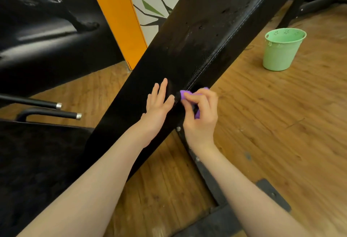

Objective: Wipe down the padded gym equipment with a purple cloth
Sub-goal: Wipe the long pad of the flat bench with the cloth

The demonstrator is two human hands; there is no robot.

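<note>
Pad location: the black padded bench runs diagonally from 7 o'clock up to 1 o'clock across the view; a stitched seam follows its right-hand edge.
Cloth location: the purple cloth is bunched small at the seam, just right of centre, pressed against the pad's edge.
Right hand: the right hand has its fingers curled tightly round the cloth, thumb and forefinger pinching the wad; only small parts of the cloth show between them. The wrist enters from 5 o'clock, the forearm lying over the metal frame.
Left hand: the left hand lies flat on the pad top, fingers straight and slightly spread, pointing to 1 o'clock, holding nothing. The thumb reaches toward the cloth, just beside it.
Risk, coverage: the cloth is wadded, so judged contact area is small; broad strokes could leave strips unwiped.
Risk, seam: dragging the wad along the stitching could snag threads, since the seam looks frayed at about 1 o'clock from the hands.
Risk, worn cover: the small pits higher on the pad may tear further under hard rubbing.
Risk, surroundings: the green bucket stands on the wooden floor at 2 o'clock, well apart from both hands; a careless step could tip it.
</note>
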